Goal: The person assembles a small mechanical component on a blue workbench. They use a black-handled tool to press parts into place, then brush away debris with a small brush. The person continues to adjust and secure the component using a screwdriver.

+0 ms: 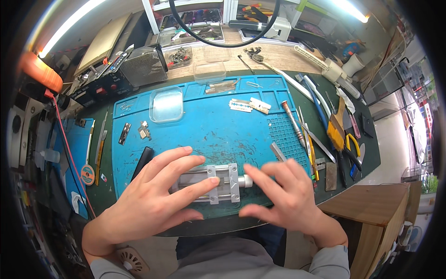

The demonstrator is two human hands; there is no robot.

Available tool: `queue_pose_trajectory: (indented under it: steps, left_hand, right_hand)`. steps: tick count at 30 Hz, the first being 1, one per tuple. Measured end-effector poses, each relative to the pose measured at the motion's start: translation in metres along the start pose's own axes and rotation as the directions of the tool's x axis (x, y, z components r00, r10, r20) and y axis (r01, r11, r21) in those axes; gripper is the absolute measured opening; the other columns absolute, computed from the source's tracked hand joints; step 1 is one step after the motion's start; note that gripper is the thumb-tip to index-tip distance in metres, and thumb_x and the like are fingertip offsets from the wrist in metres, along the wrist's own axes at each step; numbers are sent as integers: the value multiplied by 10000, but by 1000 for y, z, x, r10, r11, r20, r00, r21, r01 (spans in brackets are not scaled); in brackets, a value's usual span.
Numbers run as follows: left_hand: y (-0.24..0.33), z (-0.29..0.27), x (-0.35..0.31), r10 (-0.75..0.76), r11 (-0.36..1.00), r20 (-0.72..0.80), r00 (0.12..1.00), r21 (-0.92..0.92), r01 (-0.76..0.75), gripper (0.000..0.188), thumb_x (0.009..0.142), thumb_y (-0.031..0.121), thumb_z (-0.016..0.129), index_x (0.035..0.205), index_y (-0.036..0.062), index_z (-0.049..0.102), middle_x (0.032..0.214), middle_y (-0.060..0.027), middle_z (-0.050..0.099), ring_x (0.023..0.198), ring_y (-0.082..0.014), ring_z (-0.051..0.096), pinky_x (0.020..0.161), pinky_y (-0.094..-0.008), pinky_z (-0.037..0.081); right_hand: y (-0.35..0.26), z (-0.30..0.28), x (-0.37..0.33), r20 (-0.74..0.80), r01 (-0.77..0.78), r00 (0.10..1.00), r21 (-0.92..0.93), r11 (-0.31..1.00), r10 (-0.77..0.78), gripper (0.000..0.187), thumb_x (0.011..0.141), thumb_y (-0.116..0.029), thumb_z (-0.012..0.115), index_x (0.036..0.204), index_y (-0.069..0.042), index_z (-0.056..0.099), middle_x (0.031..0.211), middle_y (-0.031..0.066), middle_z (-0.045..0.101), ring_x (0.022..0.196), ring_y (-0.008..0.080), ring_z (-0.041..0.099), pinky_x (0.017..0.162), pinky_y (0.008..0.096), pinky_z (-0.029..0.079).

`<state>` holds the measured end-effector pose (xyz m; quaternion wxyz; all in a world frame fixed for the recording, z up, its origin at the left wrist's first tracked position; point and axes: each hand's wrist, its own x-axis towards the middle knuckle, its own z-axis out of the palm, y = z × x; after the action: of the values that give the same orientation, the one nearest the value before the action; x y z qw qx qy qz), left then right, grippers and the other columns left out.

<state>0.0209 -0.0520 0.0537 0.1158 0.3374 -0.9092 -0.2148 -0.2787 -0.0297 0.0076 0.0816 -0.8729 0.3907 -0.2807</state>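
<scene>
A small silver clamp fixture (pixel 234 185) with metal rails lies on the blue work mat (pixel 218 128) near the table's front edge. My left hand (pixel 155 193) reaches over its left part with fingers spread, the index fingertip at one of the jaws. That hand hides the fixture's left end. A white knob (pixel 246 181) sticks out on the right end. My right hand (pixel 290 195) is beside the knob, thumb and fingers apart; whether a fingertip touches it I cannot tell. Left of the fixture, a black flat object (pixel 142 162) is partly covered by my left hand.
A clear plastic box (pixel 166 106) and razor blades (pixel 251 105) lie toward the mat's far side. Small electronic parts (pixel 144 130) rest at its left. A screwdriver (pixel 292 118), a brush (pixel 335 128) and yellow-handled pliers (pixel 353 146) lie at the right. A black cable loop (pixel 225 45) hangs overhead.
</scene>
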Motion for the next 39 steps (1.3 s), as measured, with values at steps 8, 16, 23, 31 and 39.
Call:
queue_pose_trajectory:
  steps: [8,16,23,31,39]
  left_hand:
    - [1,1,1,-2,1000,2,1000,11,2,732,718,294,899,1409,180,684,1476,-173,546,1385,-430,492,1109,-536,469]
    - [0,2,2,11,1000,-2,1000,9,-11,706,729,296,898,1394,177,694,1479,-170,544,1390,-428,487,1108,-531,469]
    - [2,3,2,11,1000,9,1000,16,-11,705,740,297,894,1404,181,687,1482,-168,540,1391,-428,485,1110,-530,466]
    - [0,5,3,13,1000,2,1000,9,-13,723,735,285,897,1416,189,677,1487,-167,536,1393,-426,484,1115,-533,464]
    - [3,5,3,-5,1000,7,1000,8,5,739,721,256,908,1420,196,676,1494,-160,532,1403,-423,479,1121,-529,463]
  right_hand:
    - [0,1,2,-17,-16,1000,-48,999,15,661,854,-550,817,1272,-46,724,972,63,612,794,248,589,689,374,480]
    - [1,2,3,-35,-26,999,-81,996,23,621,866,-556,807,1228,-55,739,958,49,608,779,231,579,678,358,458]
    - [3,7,2,-53,-47,998,-60,997,44,630,858,-537,816,1238,-40,737,951,42,623,741,227,581,664,352,454]
    - [1,7,3,-70,-46,997,-70,997,41,636,861,-512,816,1252,-18,726,933,45,620,734,223,576,680,356,465]
    - [0,8,1,-70,-48,997,-64,997,43,591,868,-474,820,1248,-31,732,914,32,605,748,214,586,673,343,468]
